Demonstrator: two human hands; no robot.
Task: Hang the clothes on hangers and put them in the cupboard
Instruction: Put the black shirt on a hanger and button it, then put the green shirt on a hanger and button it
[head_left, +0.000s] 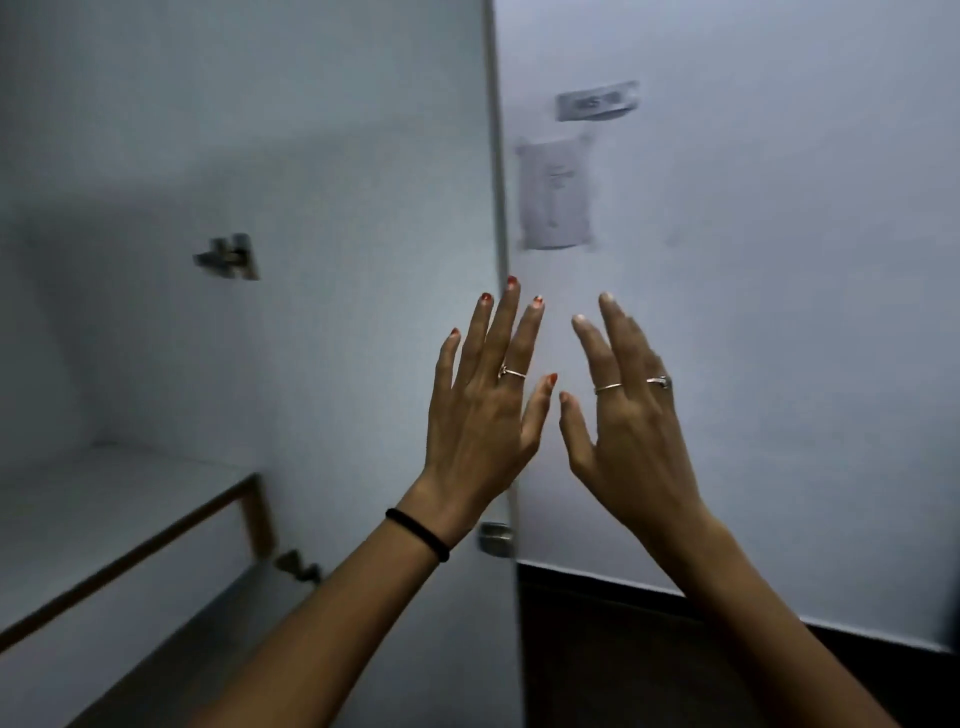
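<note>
**Both hands raised at the open cupboard**

My left hand (480, 410) and right hand (631, 415) are up, fingers straight and spread, holding nothing. The cupboard (311, 156) stands open at left; its shelf (104, 499) shows bare. No clothes or hangers are in view.
</note>
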